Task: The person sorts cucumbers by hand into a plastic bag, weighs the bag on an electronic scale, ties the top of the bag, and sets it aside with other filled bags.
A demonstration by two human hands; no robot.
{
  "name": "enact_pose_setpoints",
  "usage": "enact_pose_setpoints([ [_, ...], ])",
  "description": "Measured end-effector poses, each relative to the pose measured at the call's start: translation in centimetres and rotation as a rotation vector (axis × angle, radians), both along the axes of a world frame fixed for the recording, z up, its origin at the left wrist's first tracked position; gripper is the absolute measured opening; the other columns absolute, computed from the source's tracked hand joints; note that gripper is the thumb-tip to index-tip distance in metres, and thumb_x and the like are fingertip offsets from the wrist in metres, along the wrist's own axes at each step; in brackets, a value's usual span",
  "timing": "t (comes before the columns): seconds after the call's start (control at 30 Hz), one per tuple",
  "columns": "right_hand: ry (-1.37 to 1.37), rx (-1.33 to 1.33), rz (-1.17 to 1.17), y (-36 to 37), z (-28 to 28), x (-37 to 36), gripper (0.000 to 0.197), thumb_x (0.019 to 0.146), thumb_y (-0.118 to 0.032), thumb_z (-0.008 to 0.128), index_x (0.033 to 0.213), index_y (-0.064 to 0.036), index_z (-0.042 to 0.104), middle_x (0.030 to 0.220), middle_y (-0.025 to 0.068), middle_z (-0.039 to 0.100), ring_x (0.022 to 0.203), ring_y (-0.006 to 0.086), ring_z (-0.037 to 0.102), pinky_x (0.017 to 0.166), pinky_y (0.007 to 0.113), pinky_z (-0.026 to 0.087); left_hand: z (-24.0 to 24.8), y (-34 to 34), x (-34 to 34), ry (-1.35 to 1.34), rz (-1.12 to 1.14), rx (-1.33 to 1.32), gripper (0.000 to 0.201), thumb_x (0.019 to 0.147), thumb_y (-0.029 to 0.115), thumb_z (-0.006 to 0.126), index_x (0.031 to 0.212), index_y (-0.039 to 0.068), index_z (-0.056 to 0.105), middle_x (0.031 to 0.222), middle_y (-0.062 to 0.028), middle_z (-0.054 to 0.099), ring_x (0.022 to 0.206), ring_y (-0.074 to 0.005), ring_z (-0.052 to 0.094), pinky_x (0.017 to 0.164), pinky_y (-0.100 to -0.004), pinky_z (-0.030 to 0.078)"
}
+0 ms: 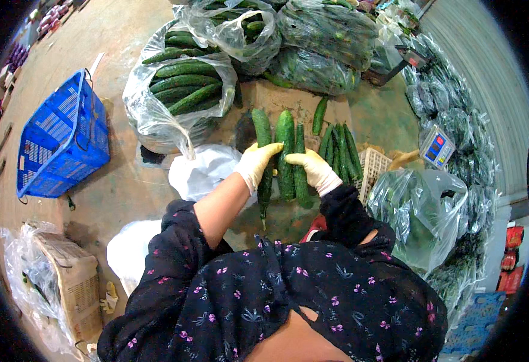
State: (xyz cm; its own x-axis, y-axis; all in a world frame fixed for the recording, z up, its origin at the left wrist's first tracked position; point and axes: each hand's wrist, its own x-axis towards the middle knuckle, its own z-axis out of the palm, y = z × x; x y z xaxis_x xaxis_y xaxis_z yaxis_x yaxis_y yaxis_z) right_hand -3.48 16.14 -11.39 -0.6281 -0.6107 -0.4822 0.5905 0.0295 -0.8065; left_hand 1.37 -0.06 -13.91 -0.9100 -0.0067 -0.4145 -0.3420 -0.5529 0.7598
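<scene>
Both my hands wear pale cream gloves. My left hand is closed round a long dark green cucumber, its thumb stretching across toward the middle one. Side by side with it, a thicker cucumber and a slimmer cucumber are held by my right hand, whose thumb lies over them. The fingers underneath are hidden. Just right of my right hand lie several thin cucumbers, with a single cucumber above them. A clear plastic bag packed with cucumbers stands ahead to the left.
More full plastic bags are piled at the back. A blue crate stands left, a cream crate right, beside a bag of cucumbers. A scale display and stacked bagged vegetables line the right. White sacks lie near my left arm.
</scene>
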Motion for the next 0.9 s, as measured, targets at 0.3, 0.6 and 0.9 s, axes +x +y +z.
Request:
enact_pose_setpoints([
  [0.3, -0.373, -0.590, -0.597, 0.3, -2.5, -4.1, 0.039, 0.084, -0.024, 0.048, 0.108, 0.0065, 0.051, 0.110, 0.0236, 0.056, 0.100, 0.0351, 0.057, 0.086, 0.043, 0.050, 0.6, -4.5, -0.6, 0.020, 0.162, 0.348, 0.026, 0.084, 0.030, 0.060, 0.091, 0.005, 0.055, 0.081, -0.0116, 0.061, 0.066, -0.0207, 0.059, 0.057, -0.0299, 0.049],
  [0.6, -0.397, -0.529, -0.596, 0.4, -5.7, -4.8, 0.039, 0.085, -0.026, 0.046, 0.108, 0.0043, 0.053, 0.108, 0.0226, 0.059, 0.098, 0.0355, 0.058, 0.086, 0.044, 0.049, 0.9, -3.9, -0.9, 0.012, 0.129, 0.356, 0.023, 0.086, 0.028, 0.058, 0.092, 0.006, 0.056, 0.084, -0.0120, 0.063, 0.066, -0.0210, 0.060, 0.056, -0.0294, 0.050],
  [0.9, -0.300, -0.300, -0.400, 0.3, -1.5, -2.2, 0.022, 0.083, -0.017, 0.057, 0.100, -0.0028, 0.058, 0.092, 0.0128, 0.064, 0.085, 0.0295, 0.061, 0.081, 0.049, 0.049, 0.6, -3.5, -0.8, -0.084, 0.005, 0.229, 0.029, 0.082, 0.028, 0.064, 0.100, 0.007, 0.056, 0.093, -0.0121, 0.063, 0.073, -0.0234, 0.061, 0.059, -0.0326, 0.051],
])
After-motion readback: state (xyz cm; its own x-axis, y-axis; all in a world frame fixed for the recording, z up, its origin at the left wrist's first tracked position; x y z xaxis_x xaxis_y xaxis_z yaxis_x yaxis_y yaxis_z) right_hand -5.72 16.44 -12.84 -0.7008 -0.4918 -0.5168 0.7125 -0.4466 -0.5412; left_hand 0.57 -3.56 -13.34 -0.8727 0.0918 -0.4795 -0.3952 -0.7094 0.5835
